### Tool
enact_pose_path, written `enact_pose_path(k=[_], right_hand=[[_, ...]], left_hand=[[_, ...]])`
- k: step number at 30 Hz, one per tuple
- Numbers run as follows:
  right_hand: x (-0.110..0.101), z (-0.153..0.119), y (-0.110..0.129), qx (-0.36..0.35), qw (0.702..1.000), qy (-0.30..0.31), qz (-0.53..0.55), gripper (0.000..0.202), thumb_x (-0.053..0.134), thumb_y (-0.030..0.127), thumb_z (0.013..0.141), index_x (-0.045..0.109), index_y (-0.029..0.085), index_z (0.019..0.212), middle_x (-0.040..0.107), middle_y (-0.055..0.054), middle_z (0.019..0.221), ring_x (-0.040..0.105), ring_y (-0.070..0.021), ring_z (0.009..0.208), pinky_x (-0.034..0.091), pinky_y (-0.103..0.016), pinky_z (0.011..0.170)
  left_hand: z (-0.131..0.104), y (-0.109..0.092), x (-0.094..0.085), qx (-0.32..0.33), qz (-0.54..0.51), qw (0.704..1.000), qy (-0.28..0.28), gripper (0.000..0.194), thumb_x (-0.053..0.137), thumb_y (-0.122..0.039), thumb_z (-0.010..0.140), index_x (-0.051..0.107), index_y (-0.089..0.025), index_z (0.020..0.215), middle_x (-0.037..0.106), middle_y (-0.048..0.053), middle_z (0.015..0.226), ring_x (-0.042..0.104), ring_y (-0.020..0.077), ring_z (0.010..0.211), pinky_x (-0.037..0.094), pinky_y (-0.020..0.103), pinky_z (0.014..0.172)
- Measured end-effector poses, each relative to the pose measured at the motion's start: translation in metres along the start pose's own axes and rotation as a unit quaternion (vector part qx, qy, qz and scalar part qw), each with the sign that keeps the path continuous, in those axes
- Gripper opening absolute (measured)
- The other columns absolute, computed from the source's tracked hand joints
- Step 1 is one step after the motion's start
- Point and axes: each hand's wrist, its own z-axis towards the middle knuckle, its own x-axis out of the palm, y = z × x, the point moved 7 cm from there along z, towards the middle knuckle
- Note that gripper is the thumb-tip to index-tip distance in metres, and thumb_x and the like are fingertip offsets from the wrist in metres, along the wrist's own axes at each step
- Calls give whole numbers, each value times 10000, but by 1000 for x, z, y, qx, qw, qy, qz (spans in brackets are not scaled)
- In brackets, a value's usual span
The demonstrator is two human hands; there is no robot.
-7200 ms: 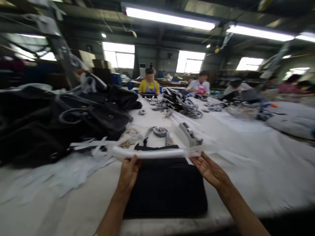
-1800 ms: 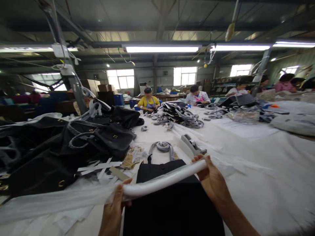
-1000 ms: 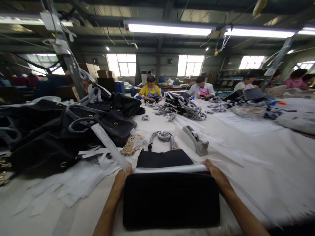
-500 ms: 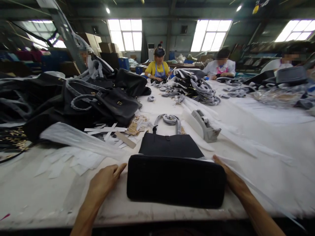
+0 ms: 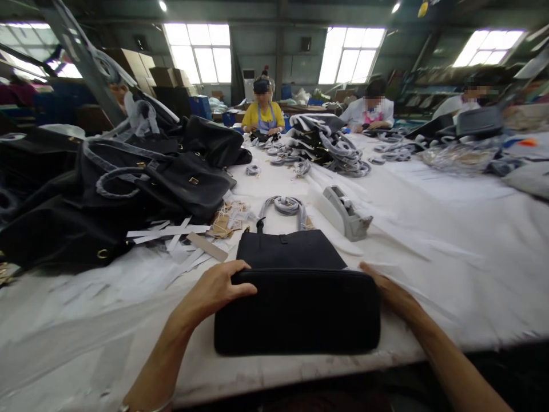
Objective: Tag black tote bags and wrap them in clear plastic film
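A black bag lies on the white-covered table with its flat base facing me, and its wrapped grey handle loops out at the far end. My left hand grips the bag's upper left corner, thumb on the base and fingers over the top edge. At the bag's right side is my right hand, held against it; its fingers are mostly hidden behind the bag. Beyond the bag, slightly right, stands a grey tape dispenser.
Black bags are heaped at the left, beside white paper strips and brown tags. Farther back is a pile of bags with wrapped handles. Several people sit across the table, one in a yellow shirt.
My left hand has moved from beside the bag onto its upper left corner. The long translucent wrap near the left heap has shifted down and left. The view has turned slightly right.
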Motion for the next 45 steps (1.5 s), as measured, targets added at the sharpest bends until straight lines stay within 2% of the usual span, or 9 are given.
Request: enact_pose_path(k=[4, 8, 12, 15, 19, 30, 35, 40, 45], right_hand=[[-6, -27, -6, 125, 956, 184, -191, 361, 693, 479, 756, 657, 133, 660, 633, -30, 503, 543, -132, 368, 395, -204, 334], [-28, -68, 3, 203, 890, 328, -241, 439, 681, 538, 758, 682, 117, 886, 702, -96, 661, 608, -166, 408, 412, -216, 358], [3, -60, 57, -28, 958, 205, -201, 393, 806, 484, 614, 720, 162, 823, 700, -69, 670, 659, -211, 596, 553, -328, 598], [57, -50, 71, -162, 929, 157, -293, 346, 839, 383, 576, 754, 230, 874, 740, -63, 921, 662, -261, 906, 520, -374, 863], [98, -34, 47, -207, 872, 204, -394, 312, 771, 437, 656, 759, 257, 911, 743, -36, 927, 660, -263, 910, 498, -382, 889], [101, -12, 16, -219, 789, 266, -509, 381, 512, 568, 859, 718, 248, 858, 731, -7, 871, 661, -219, 848, 481, -302, 781], [108, -4, 13, -214, 766, 249, -553, 443, 478, 614, 860, 685, 235, 760, 688, 3, 717, 624, -198, 700, 440, -295, 667], [96, -5, 15, -218, 784, 287, -506, 399, 496, 580, 858, 696, 235, 839, 714, -6, 834, 645, -211, 824, 467, -294, 769], [80, 1, 12, -246, 812, 203, -489, 395, 567, 587, 800, 674, 219, 898, 692, -31, 793, 638, -207, 721, 498, -315, 694]], left_hand=[[12, 16, 8, -15, 11, 999, 33, 338, 664, -448, 707, 681, -234, 967, 700, 22, 900, 632, 231, 855, 406, 263, 721], [20, 24, 16, -30, -14, 998, 45, 315, 661, -440, 688, 679, -232, 924, 699, 13, 872, 632, 225, 828, 397, 254, 688], [26, 27, 21, -24, -33, 998, 46, 333, 661, -442, 682, 675, -230, 939, 697, 2, 868, 631, 218, 827, 398, 253, 687], [26, 30, 20, -27, -30, 998, 41, 368, 667, -454, 673, 673, -220, 957, 694, 8, 867, 628, 220, 830, 403, 261, 704], [20, 38, 20, -40, -47, 998, -3, 391, 639, -506, 699, 658, -207, 949, 687, 16, 855, 626, 225, 830, 414, 277, 725], [2, 50, 29, -90, -50, 979, -176, 338, 539, -534, 804, 591, -223, 925, 651, 48, 968, 603, 246, 948, 430, 343, 862], [2, 43, 29, -65, -64, 980, -176, 269, 511, -470, 839, 597, -252, 970, 648, 21, 1037, 596, 217, 991, 422, 327, 902], [6, 48, 31, -83, -67, 983, -151, 271, 453, -452, 875, 619, -238, 875, 675, 18, 937, 612, 202, 898, 436, 297, 837], [10, 55, 32, -85, -68, 979, -175, 219, 480, -397, 874, 620, -229, 890, 649, 26, 929, 610, 195, 871, 454, 303, 826]])
